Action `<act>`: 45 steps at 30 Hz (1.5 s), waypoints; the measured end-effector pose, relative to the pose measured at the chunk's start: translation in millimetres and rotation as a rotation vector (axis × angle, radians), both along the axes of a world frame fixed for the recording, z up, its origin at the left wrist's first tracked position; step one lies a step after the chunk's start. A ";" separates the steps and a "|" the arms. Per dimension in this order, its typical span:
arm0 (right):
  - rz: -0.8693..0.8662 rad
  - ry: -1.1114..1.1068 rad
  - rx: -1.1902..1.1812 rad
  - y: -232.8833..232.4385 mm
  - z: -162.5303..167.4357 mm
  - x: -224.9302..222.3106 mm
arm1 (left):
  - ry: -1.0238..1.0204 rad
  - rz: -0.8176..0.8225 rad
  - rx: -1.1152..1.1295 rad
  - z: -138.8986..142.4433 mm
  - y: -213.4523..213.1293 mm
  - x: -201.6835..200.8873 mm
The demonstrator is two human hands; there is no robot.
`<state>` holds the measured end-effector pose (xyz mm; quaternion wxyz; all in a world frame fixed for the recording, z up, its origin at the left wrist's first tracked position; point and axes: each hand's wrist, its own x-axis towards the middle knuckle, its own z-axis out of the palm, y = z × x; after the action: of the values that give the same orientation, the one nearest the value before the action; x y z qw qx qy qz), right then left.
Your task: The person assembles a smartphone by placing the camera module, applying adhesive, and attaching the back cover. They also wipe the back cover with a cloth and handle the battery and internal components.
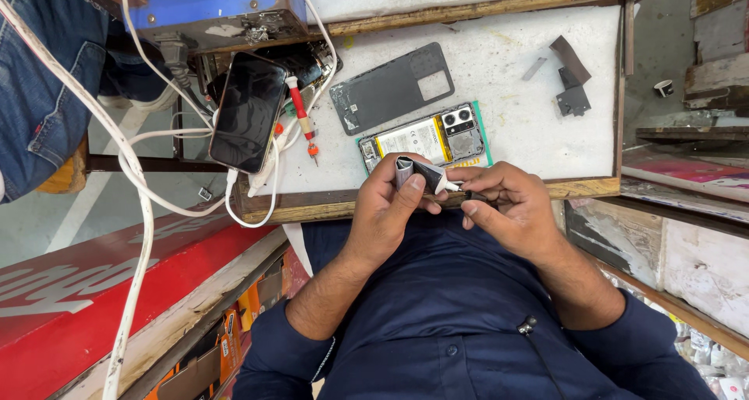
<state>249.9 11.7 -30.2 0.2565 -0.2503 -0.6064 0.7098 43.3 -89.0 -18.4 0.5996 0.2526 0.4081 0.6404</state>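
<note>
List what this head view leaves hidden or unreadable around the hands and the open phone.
- Small folded grey-and-white item: mostly covered by the left hand and right hand; kind unclear.
- Opened phone: near edge hidden behind both hands.
- Blue box: cut off by the top edge.
- Small parts: too small to identify.
</note>
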 end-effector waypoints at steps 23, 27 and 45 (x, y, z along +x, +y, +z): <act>0.026 -0.039 -0.003 2.2 1.1 1.1 | 0.054 -0.017 0.042 -4.6 -3.8 -3.0; 0.026 -0.046 0.023 2.1 1.9 0.0 | 0.050 -0.015 0.046 -4.9 -3.7 -3.2; 0.035 -0.046 0.065 2.7 0.9 0.2 | 0.064 -0.026 0.042 -4.8 -2.9 -4.4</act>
<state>250.1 14.4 -29.3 0.2381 -0.2473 -0.6390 0.6883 38.8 -91.9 -23.3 0.5892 0.2909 0.4100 0.6326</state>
